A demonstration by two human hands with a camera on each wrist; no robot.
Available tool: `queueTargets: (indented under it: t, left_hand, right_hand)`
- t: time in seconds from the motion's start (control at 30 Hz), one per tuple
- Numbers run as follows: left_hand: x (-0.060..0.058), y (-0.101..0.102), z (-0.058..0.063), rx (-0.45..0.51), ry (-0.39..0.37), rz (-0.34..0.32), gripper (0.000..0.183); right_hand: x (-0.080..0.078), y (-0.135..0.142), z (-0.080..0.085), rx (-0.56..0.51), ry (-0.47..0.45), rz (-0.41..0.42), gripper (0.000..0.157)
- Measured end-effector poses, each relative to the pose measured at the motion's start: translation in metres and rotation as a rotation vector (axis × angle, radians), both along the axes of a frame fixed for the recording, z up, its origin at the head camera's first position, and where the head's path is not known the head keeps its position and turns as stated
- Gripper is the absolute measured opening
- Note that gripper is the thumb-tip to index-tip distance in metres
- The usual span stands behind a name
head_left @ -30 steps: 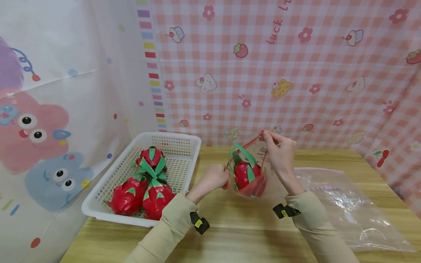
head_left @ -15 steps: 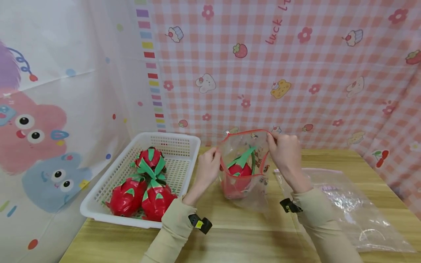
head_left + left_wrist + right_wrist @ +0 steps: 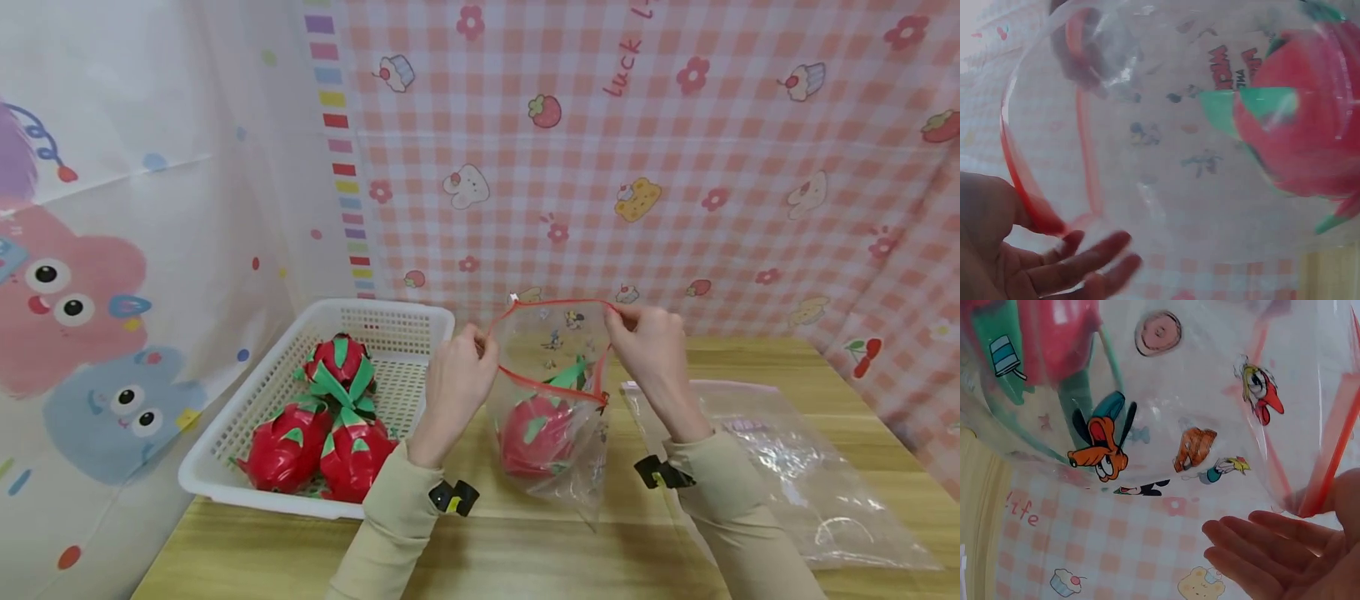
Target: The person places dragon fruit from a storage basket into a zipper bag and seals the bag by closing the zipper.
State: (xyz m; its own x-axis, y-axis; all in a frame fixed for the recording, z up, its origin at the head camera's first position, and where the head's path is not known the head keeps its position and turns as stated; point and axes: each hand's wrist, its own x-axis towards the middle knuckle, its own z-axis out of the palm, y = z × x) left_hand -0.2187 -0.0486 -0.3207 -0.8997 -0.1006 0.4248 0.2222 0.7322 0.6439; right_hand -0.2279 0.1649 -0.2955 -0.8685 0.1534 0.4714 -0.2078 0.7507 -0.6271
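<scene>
Both hands hold up a clear zip bag [image 3: 555, 333] with a red zip edge and printed cartoon figures. Its mouth is spread wide between them. A red dragon fruit [image 3: 534, 437] with green leaf tips sits low inside the bag. My left hand [image 3: 459, 383] pinches the left side of the mouth; in the left wrist view the thumb and forefinger meet at the red edge [image 3: 1035, 215]. On the opposite side, my right hand [image 3: 651, 358] pinches the edge between thumb and fingers, its other fingers [image 3: 1260, 537] stretched out below in the right wrist view.
A white slatted basket [image 3: 408, 321] stands on the left of the wooden table [image 3: 517, 558], holding several red dragon fruits [image 3: 288, 450]. At the right lies a large flat clear bag [image 3: 787, 475]. A checked cloth [image 3: 750, 167] hangs behind the table.
The bag has turned upright from a tilted hold, and the dragon fruit has sunk to its bottom. The left hand has risen to the bag's mouth; the mouth is spread wider.
</scene>
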Motion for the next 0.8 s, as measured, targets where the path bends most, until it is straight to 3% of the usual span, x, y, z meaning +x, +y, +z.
queueTargets:
  t: [0.07, 0.13, 0.27, 0.33, 0.5, 0.6, 0.8]
  left_hand:
    - [0.002, -0.001, 0.003, -0.044, 0.018, 0.025, 0.02]
    - [0.001, -0.001, 0.006, -0.026, 0.079, 0.009, 0.02]
    - [-0.002, -0.002, 0.012, 0.107, 0.224, -0.068, 0.021]
    - [-0.004, -0.002, 0.011, 0.16, 0.251, -0.082, 0.021]
    - [-0.01, 0.0, -0.002, 0.132, 0.131, -0.061, 0.016]
    - [-0.011, 0.003, -0.008, 0.137, 0.056, -0.088, 0.018]
    - [-0.011, 0.008, -0.008, 0.128, 0.028, -0.14, 0.03]
  right_hand:
    - [0.001, 0.0, 0.001, -0.022, -0.028, 0.032, 0.031]
    - [0.0, 0.001, 0.005, -0.014, 0.002, 0.04, 0.03]
    - [-0.001, 0.007, 0.017, 0.017, 0.155, -0.003, 0.034]
    - [-0.002, 0.009, 0.021, 0.046, 0.193, -0.032, 0.037]
    - [-0.007, 0.007, 0.008, 0.04, 0.091, 0.002, 0.032]
    - [-0.01, 0.004, -0.003, -0.016, 0.058, 0.032, 0.031]
    - [-0.013, 0.003, -0.01, -0.1, 0.04, 0.143, 0.034]
